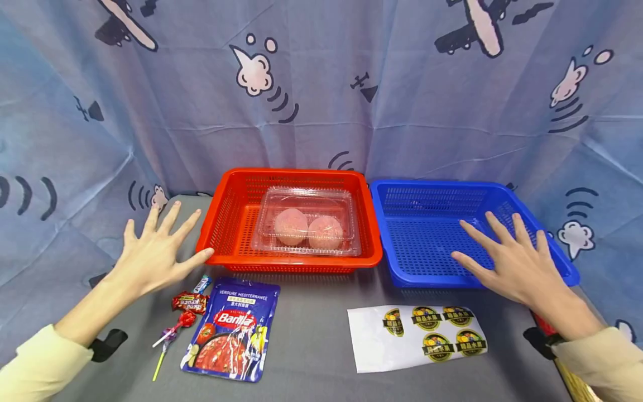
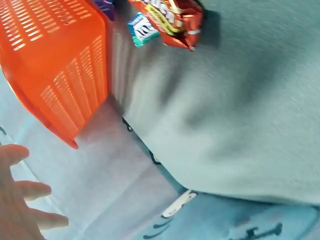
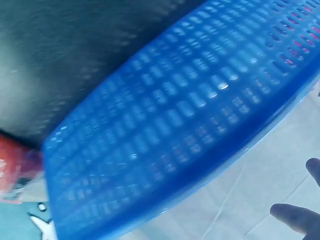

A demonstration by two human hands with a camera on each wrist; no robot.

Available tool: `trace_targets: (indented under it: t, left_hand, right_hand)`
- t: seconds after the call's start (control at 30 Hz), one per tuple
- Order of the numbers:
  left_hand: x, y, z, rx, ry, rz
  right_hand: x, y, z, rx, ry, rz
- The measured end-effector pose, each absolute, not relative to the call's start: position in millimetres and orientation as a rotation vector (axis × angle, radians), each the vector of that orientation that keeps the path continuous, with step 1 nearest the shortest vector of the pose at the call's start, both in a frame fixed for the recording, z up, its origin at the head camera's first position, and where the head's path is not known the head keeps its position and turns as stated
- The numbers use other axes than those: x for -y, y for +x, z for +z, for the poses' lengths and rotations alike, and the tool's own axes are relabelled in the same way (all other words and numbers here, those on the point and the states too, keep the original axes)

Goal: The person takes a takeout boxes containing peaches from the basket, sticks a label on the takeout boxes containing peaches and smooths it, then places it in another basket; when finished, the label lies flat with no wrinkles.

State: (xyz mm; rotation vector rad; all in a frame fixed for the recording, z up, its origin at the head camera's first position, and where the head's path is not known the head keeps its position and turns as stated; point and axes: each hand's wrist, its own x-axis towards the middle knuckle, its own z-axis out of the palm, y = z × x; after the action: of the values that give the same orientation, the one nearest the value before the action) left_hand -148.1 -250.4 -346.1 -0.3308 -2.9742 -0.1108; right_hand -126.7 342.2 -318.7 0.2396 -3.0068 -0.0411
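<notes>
Fingers spread, my left hand (image 1: 150,251) hovers left of the red basket (image 1: 221,259), holding nothing. My right hand (image 1: 517,262) is spread over the right side of the blue basket (image 1: 402,279), also holding nothing. Inside the red basket lies a clear plastic clamshell box (image 1: 311,201) with two round pinkish things (image 1: 291,226) in it. In the left wrist view the left fingers (image 2: 35,190) are apart from the red basket's rim. Two right fingertips (image 3: 295,217) show beside the blue basket in the right wrist view.
A blue Barilla sauce pouch (image 1: 231,329) lies in front of the red basket. Left of it are wrapped candies (image 1: 191,301) and lollipops (image 1: 186,319). A sheet of round stickers (image 1: 372,340) lies before the blue basket. Red-and-yellow packaging (image 1: 572,385) is partly hidden under the right forearm.
</notes>
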Motion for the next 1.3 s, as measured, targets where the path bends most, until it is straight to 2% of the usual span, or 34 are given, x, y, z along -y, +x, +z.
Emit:
trace_targets:
  t: [0.7,1.3]
  left_hand:
    - [219.1,-181.9,-360.9,3.085,-0.330,-0.351]
    - [215.0,-193.7,-371.6,3.168,-0.312,-0.550]
  right_hand:
    - [-240.8,-165.4,-292.3,3.060,0.428,0.108]
    - [-166.7,-208.0,-292.7,3.156,0.539,0.395]
